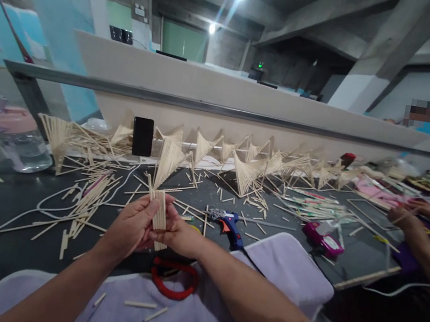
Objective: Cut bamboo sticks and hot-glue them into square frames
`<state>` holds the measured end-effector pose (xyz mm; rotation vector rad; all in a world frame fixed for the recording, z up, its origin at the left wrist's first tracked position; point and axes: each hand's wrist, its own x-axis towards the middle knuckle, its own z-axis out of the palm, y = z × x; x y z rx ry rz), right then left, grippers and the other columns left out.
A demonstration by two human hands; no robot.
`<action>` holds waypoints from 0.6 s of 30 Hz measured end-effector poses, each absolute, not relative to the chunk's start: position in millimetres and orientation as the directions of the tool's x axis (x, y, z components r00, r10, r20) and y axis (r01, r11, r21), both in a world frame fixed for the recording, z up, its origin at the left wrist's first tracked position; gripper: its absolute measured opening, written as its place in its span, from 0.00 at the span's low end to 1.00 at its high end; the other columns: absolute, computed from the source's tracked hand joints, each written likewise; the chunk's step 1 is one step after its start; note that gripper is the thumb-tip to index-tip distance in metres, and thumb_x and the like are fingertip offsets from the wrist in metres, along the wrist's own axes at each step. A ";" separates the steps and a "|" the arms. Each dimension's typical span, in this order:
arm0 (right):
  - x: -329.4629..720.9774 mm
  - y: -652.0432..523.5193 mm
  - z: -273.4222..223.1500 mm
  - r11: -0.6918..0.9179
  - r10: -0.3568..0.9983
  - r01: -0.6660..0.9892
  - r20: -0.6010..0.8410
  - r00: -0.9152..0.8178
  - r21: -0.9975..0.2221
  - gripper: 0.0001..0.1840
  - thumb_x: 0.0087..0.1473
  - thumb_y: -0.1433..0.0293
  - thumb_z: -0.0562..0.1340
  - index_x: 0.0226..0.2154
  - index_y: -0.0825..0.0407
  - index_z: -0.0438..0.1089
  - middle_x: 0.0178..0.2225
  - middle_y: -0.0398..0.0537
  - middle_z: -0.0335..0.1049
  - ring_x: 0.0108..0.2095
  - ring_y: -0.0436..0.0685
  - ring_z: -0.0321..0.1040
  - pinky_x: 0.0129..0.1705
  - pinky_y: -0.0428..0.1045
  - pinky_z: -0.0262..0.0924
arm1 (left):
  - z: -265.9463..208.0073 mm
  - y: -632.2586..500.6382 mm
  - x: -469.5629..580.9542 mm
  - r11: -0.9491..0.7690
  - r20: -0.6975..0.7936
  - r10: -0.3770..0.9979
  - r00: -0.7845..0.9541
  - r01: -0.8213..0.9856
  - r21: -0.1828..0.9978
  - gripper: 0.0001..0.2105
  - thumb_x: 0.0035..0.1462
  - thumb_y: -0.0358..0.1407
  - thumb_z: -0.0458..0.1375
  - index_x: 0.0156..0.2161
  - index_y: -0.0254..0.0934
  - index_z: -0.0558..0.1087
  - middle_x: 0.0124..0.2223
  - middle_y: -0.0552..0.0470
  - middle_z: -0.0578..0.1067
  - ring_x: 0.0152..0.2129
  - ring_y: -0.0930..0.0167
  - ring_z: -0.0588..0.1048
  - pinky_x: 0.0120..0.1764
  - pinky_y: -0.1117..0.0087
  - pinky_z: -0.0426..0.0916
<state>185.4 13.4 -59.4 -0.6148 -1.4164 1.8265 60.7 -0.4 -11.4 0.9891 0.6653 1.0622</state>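
Between my two hands is a flat row of thin wooden sticks (pixel 160 212), lying side by side and held nearly upright. My left hand (pixel 138 219) grips the row's left edge, thumb on the front. From the right, the fingers of my right hand (pixel 177 231) close around its lower part. Just right of my hands lies a blue glue gun (pixel 232 229) with an orange trigger and foil around its nozzle. Red-handled cutters (pixel 175 281) rest below my right wrist on a lilac towel (pixel 190 315). Beyond my hands stands a fan-shaped stick structure (pixel 169 162).
More twisted stick structures (pixel 246 171) line the back of the dark table. Loose sticks (pixel 90 201) and a white cable (pixel 42 204) spread at left, beside a clear water jug (pixel 26 153). A phone (pixel 142 136) leans upright. At right, a co-worker's hands (pixel 408 216) hold a stick.
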 end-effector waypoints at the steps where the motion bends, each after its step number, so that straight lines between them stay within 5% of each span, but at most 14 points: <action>1: 185.2 14.9 -61.7 -0.100 0.782 -0.256 0.083 -0.618 -0.962 0.26 0.37 0.61 0.68 0.40 0.50 0.65 0.29 0.38 0.69 0.33 0.49 0.67 0.44 0.49 0.59 | -12.1 -1.2 61.4 0.142 0.014 0.933 0.359 -0.405 0.903 0.15 0.51 0.43 0.58 0.42 0.36 0.69 0.30 0.50 0.74 0.21 0.74 0.72 0.17 0.79 0.64; 8: 188.2 15.3 -66.9 0.194 0.818 0.155 0.072 -0.571 -0.969 0.07 0.49 0.65 0.60 0.28 0.53 0.67 0.26 0.41 0.64 0.29 0.50 0.61 0.35 0.46 0.58 | -10.3 -10.5 67.2 0.029 0.052 0.953 0.298 -0.261 0.965 0.12 0.53 0.44 0.55 0.35 0.35 0.67 0.26 0.53 0.72 0.18 0.76 0.69 0.17 0.79 0.61; 15: 205.9 11.4 -39.1 0.530 0.675 0.206 0.262 -0.690 -0.822 0.15 0.54 0.63 0.55 0.42 0.54 0.66 0.38 0.45 0.67 0.38 0.52 0.63 0.40 0.45 0.56 | 8.0 3.2 42.6 -0.110 0.199 0.959 0.203 -0.379 0.919 0.11 0.52 0.42 0.57 0.31 0.35 0.66 0.23 0.56 0.69 0.21 0.74 0.71 0.28 0.71 0.69; 18: 222.2 15.1 -32.5 0.552 0.764 0.518 0.148 -0.628 -0.653 0.15 0.52 0.62 0.57 0.40 0.54 0.67 0.32 0.45 0.68 0.30 0.50 0.62 0.32 0.44 0.54 | 17.1 15.8 20.3 -0.083 0.178 0.958 0.226 -0.376 0.923 0.09 0.52 0.40 0.57 0.30 0.36 0.66 0.21 0.57 0.68 0.19 0.75 0.69 0.35 0.66 0.71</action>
